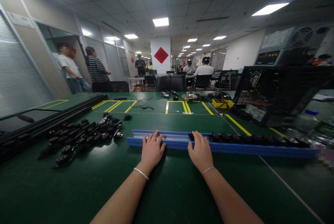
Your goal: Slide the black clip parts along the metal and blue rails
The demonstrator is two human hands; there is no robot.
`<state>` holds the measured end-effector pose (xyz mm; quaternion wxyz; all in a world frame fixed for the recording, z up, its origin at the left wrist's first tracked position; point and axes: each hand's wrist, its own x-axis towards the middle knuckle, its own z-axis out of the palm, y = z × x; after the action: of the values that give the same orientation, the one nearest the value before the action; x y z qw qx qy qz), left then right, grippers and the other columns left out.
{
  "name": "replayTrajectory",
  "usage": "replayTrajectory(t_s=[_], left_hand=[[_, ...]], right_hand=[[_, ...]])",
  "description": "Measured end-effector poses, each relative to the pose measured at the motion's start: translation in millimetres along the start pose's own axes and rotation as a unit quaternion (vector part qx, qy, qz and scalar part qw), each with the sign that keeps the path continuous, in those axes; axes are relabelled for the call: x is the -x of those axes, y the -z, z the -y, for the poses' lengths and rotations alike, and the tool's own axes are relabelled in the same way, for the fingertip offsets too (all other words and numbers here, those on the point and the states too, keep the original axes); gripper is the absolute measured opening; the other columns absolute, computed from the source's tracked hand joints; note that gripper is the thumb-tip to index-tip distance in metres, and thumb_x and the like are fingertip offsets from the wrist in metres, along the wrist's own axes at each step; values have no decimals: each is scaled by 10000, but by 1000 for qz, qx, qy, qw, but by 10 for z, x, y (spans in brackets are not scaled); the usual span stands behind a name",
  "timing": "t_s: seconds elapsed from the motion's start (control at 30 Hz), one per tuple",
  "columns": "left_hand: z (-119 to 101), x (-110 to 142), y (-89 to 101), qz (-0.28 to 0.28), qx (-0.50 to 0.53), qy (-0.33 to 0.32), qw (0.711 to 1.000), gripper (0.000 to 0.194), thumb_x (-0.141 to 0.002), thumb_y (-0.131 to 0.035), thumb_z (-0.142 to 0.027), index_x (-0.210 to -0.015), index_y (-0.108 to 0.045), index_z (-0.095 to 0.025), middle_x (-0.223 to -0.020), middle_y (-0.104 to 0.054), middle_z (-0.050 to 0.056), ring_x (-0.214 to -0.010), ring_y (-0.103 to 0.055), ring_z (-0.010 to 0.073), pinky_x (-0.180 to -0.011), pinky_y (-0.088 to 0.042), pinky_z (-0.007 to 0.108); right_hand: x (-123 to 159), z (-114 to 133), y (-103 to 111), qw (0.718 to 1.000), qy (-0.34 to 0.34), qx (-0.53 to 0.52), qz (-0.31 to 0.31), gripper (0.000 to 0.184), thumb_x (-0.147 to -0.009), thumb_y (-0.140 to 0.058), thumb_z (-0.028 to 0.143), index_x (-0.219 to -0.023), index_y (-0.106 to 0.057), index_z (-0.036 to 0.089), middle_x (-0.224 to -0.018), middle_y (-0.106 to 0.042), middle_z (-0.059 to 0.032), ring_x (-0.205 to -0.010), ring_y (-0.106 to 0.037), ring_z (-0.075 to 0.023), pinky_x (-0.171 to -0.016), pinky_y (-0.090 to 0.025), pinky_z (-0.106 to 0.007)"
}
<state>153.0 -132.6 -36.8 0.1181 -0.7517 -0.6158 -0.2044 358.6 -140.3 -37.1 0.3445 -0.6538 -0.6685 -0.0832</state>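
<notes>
Before you, green worktop is stretching to one blue rail. Your left grip is lying released across it; your right grip is touching one black part in its channel, though I cannot tell if grasping. One heap of black pieces is sitting left; behind, one computer case is blocking the right.

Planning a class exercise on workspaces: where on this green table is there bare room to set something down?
Bare table lies between the forearms, in front of the blue rail, and behind it up to the yellow tape. Crowded: black parts at left; computer case at right.
</notes>
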Motion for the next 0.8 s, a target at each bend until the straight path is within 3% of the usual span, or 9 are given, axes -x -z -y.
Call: replayTrajectory(t_s=[0.4, 0.67, 0.8], left_hand=[[-5, 7, -43, -13, -16, -14, 1000, 440, -892, -366, -416, -1308, -438, -294, -1407, -439, 59, -1290, -370, 252, -1074, -211, 551], [-282, 77, -31, 9, 2, -128, 992, 516, -847, -460, -393, -1349, -360, -332, -1459, -342, 78, -1357, -244, 282, -1073, -132, 622], [-359, 77, -31, 17, 6, -140, 990, 538, -834, -477, -400, -1354, -346, -355, -1468, -313, 96, -1360, -226, 317, -1055, -134, 646]], right_hand=[[10, 108, 77, 998, -5, -10, 56, 477, -841, -386, 222, -1299, -454, 105, -1344, -489, -128, -1275, -393, -222, -1107, -186, -465], [28, 98, 10, 999, 19, -2, 48, 515, -797, -385, 166, -1304, -438, 97, -1349, -484, -130, -1274, -395, -214, -1101, -195, -460], [37, 101, -17, 998, 34, 4, 51, 587, -732, -378, 100, -1317, -420, 91, -1361, -472, -127, -1279, -390, -204, -1101, -199, -452]])
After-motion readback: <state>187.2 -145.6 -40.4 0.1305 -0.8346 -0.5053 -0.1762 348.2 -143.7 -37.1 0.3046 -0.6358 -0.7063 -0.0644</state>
